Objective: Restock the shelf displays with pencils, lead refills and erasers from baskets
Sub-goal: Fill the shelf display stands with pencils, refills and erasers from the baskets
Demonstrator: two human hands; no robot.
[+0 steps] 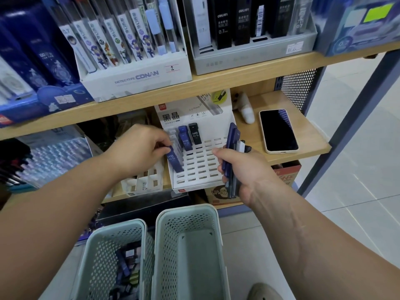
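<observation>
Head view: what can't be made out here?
All in the head view:
Cases in right hand: count hidden by fingers, overlap.
Blue case in left hand: whether its tip sits in a tray slot, too small.
Left basket contents: dark, blurred, cut by bottom edge.

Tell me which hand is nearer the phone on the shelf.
Right. The right hand, gripping a bundle of refill cases, is just left of the phone; the left hand, pinching a blue case, is farther left.
</observation>
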